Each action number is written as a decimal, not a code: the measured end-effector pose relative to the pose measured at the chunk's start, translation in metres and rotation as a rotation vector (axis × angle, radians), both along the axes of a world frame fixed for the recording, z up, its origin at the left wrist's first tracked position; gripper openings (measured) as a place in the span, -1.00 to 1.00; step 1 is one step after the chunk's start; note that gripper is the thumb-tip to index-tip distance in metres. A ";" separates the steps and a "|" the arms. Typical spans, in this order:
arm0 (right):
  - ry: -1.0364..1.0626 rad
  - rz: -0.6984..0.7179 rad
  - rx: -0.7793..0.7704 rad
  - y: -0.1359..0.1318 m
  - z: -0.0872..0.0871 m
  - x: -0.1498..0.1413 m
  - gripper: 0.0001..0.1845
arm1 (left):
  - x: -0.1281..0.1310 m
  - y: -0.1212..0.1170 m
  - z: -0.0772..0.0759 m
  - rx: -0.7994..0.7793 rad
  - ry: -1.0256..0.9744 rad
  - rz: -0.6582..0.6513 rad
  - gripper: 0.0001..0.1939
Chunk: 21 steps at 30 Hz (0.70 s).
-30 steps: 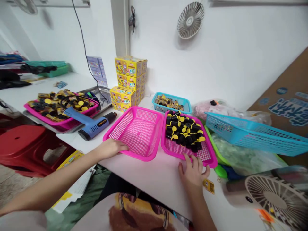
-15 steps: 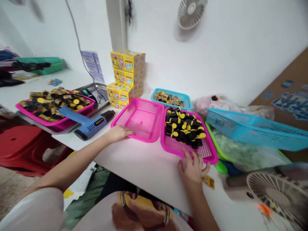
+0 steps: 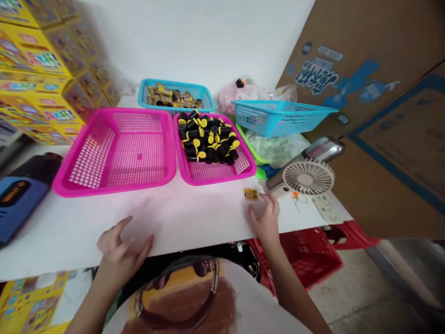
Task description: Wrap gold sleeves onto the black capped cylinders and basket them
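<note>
My left hand [image 3: 121,248] hovers over the white table near its front edge, fingers apart and nothing in them. To the right, my right hand [image 3: 266,215] has its thumb and index finger spread beside a small yellow printed sleeve [image 3: 251,194] lying flat on the table. Whether a fingertip touches it I cannot tell. Beyond my hands is a bare-bottomed pink basket [image 3: 139,183]. Against its right side stands a second pink basket [image 3: 222,177], heaped with small black cylinders with yellow caps [image 3: 212,139].
A blue heat gun [image 3: 24,190] lies at the left, below stacked yellow boxes [image 3: 41,69]. At the back is a blue basket [image 3: 177,84] of wrapped cylinders. Another blue basket [image 3: 278,118] sits tilted over a green one. A small fan [image 3: 308,177] lies at right, near large cartons [image 3: 358,69].
My view has turned right and down. My left hand has left the bare-bottomed pink basket's rim, and my right hand has moved from the filled basket to the yellow sleeve.
</note>
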State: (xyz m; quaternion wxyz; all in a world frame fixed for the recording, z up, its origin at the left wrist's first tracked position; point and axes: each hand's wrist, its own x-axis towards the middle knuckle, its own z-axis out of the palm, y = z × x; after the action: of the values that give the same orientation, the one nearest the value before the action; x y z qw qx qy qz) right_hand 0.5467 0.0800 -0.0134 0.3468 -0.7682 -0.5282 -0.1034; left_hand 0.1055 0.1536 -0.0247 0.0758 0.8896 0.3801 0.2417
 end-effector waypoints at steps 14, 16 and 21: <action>0.029 -0.060 -0.263 0.023 -0.008 0.003 -0.36 | 0.128 0.087 0.005 -0.313 -0.419 -0.626 -0.58; 0.014 -0.076 -0.315 0.024 -0.006 0.001 -0.35 | 0.123 0.091 0.004 -0.369 -0.459 -0.645 -0.61; -0.021 -0.075 -0.467 0.023 0.003 -0.004 -0.43 | 0.117 0.098 0.014 -0.502 -0.461 -0.719 -0.68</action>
State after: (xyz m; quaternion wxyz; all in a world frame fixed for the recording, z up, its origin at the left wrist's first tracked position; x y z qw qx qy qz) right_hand 0.5427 0.1030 -0.0106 0.1500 -0.8455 -0.5124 0.0007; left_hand 0.2226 0.2520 -0.0103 0.4486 0.8420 0.0691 0.2917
